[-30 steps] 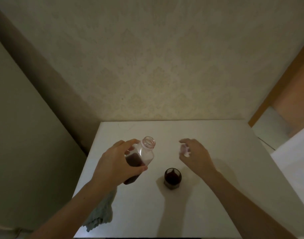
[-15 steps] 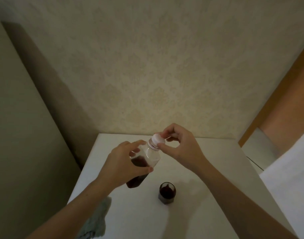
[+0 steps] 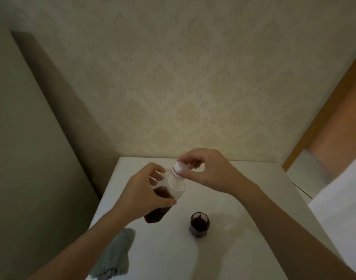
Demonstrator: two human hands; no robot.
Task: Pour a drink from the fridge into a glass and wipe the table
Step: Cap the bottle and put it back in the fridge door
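One bottle [image 3: 169, 190], tilted and held above the table [image 3: 243, 199], partly full of dark drink. Left hand [image 3: 140, 195] wraps its body, fingers clamped. Right hand [image 3: 207, 170] fingertips pinch the one white cap [image 3: 180, 167] on its neck. One glass [image 3: 199, 224] of dark drink stands on the table; one cloth [image 3: 114, 257] hangs at the left edge.

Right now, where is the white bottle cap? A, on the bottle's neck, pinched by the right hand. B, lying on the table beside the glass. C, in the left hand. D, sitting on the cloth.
A: the white cap sits on the neck of the bottle, with the right hand pinching it while the left hand holds the bottle's body.
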